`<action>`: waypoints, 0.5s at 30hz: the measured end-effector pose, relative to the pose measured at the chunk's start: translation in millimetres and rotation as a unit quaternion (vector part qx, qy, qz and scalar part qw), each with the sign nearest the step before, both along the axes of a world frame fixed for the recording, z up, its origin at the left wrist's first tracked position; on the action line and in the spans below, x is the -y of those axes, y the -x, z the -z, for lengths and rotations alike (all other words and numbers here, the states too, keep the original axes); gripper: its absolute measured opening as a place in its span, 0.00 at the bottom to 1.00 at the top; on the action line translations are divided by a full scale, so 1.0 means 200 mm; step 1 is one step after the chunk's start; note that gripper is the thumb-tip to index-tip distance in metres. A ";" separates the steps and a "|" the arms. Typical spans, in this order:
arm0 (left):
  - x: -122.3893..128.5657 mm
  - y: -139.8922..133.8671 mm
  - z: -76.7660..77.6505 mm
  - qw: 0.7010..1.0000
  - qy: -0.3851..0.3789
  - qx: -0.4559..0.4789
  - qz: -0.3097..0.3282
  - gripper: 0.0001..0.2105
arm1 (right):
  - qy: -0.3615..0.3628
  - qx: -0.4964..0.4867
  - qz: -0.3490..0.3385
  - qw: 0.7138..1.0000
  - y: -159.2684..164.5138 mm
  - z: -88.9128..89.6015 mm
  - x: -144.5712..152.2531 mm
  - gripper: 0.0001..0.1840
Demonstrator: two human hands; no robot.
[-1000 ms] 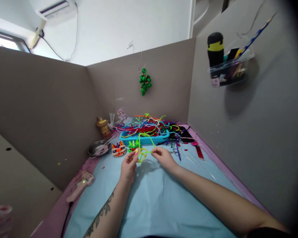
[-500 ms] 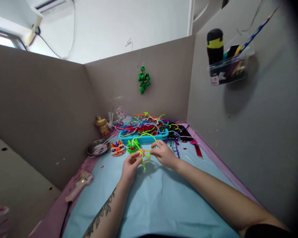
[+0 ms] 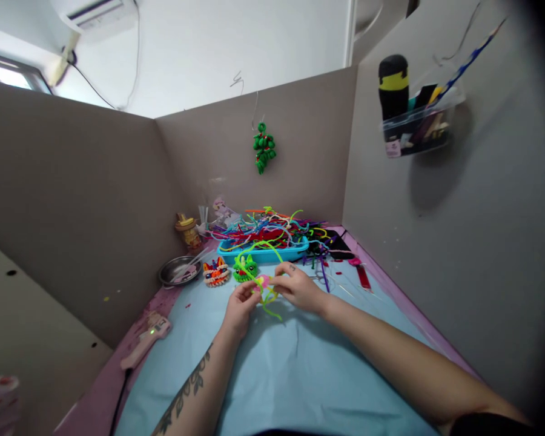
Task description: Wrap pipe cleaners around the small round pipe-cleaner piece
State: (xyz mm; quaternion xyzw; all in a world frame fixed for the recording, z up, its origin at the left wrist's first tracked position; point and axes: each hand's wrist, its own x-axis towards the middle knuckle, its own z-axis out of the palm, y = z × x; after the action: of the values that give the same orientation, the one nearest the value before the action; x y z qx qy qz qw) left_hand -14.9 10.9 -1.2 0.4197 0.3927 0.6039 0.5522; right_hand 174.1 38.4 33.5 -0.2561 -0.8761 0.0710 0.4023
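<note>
Between my hands, above the blue cloth, is a small pipe-cleaner figure point(image 3: 264, 281) with a pink middle and yellow and lime strands. My left hand point(image 3: 241, 306) pinches it from the left. Thumb and fingers of my right hand point(image 3: 298, 286) close on its right side, on a lime pipe cleaner point(image 3: 260, 243) that loops up behind the piece. Another lime end dangles below. Just behind sit a green pipe-cleaner animal head point(image 3: 246, 268) and an orange-and-white one point(image 3: 216, 273). My fingers hide part of the held piece.
A blue tray point(image 3: 272, 255) heaped with pipe cleaners stands at the back. On the left are a metal bowl point(image 3: 180, 272), a jar point(image 3: 189, 235) and a pink glue gun point(image 3: 146, 342) with its cord. Scissors and scraps lie at right; grey panels enclose the table.
The right hand has moved slightly left and down, nearer the pink middle. The lime loop has shifted left, and the lower lime end now swings out to the right.
</note>
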 end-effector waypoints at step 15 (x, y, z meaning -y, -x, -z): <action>-0.01 0.01 -0.02 0.997 -0.008 0.044 -0.058 0.19 | -0.023 0.064 0.022 0.997 0.09 0.06 0.10 0.37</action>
State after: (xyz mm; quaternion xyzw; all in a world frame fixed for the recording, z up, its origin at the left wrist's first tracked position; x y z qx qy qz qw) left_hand -17.6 13.3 3.4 0.3737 0.3870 0.6556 0.5298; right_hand 156.6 18.5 22.1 -0.2705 -0.8956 0.0252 0.3524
